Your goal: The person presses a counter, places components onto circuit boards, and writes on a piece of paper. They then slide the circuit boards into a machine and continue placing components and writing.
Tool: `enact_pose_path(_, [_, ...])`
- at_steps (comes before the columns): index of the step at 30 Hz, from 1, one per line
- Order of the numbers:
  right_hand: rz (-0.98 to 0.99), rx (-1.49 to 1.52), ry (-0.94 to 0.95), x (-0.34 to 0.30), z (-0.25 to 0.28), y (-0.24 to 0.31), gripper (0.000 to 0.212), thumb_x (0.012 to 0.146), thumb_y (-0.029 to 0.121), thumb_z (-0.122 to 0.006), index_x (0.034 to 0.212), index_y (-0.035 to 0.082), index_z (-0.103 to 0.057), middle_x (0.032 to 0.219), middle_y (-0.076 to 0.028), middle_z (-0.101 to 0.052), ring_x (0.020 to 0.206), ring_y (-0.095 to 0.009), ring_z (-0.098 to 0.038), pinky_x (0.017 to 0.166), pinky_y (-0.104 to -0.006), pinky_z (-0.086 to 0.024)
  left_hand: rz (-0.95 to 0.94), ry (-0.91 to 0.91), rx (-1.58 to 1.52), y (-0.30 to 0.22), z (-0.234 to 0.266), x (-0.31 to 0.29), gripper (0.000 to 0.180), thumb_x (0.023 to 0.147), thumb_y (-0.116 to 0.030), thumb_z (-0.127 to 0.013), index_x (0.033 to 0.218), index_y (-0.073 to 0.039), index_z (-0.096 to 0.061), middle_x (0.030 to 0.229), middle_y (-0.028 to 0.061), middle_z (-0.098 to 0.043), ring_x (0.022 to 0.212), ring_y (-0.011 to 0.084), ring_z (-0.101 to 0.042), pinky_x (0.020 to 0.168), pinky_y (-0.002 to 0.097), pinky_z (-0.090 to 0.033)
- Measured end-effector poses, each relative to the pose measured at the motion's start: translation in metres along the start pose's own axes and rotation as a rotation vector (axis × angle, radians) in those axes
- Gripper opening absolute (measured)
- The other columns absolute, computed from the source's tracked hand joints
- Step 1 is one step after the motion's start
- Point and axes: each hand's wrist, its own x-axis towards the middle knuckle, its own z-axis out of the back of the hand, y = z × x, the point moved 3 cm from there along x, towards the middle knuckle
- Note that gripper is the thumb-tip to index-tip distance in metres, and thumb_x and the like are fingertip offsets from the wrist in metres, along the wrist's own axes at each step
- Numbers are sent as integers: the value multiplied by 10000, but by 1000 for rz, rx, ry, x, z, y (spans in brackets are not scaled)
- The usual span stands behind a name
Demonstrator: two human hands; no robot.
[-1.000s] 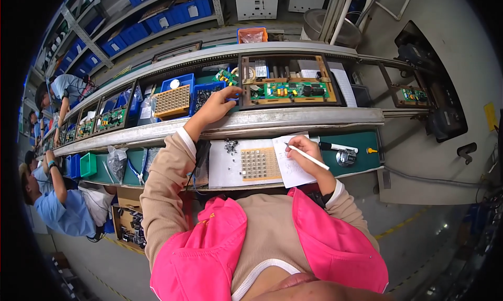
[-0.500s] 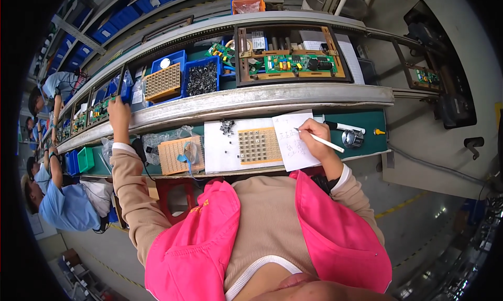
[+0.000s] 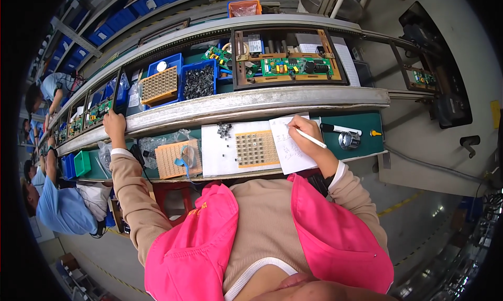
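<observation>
A: Where is your right hand [image 3: 304, 133]?

B: On the paper sheet [image 3: 291, 146] on the counter [image 3: 367, 125], fingers clamped on a white pen [image 3: 313, 139], just right of the perforated tan tray [image 3: 255, 149].

A: And your left hand [image 3: 114, 125]?

B: Far left of that tray, resting on the conveyor rail [image 3: 251, 104]; I cannot tell whether its fingers are apart or together.

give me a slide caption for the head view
Right hand writes with a white pen on paper; left hand rests on the conveyor rail.

Left hand [image 3: 114, 124] now far left on the conveyor rail [image 3: 251, 103], off the bins.
</observation>
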Motion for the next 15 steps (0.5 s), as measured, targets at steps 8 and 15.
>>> enact_pose_path(8, [10,-74,12,0,-6,-7,42,759,28,-568,779,-6,-553,679,-165,-588,630,-304,-612,560,-345,-465,-147,-94,-50,3,-6,4,301,797,-158,-515,1031,7,-610,974,237,-587,920,407,-553,801,490,-456])
enact_pose_path(15, [-46,182,-158,-7,12,-5,85,747,29,-593,820,-12,-580,725,-162,-612,643,-324,-620,558,-339,-474,-307,-112,-188,-59,29,-18,198,793,-97,-512,892,3,-651,823,223,-615,818,406,-571,765,486,-451])
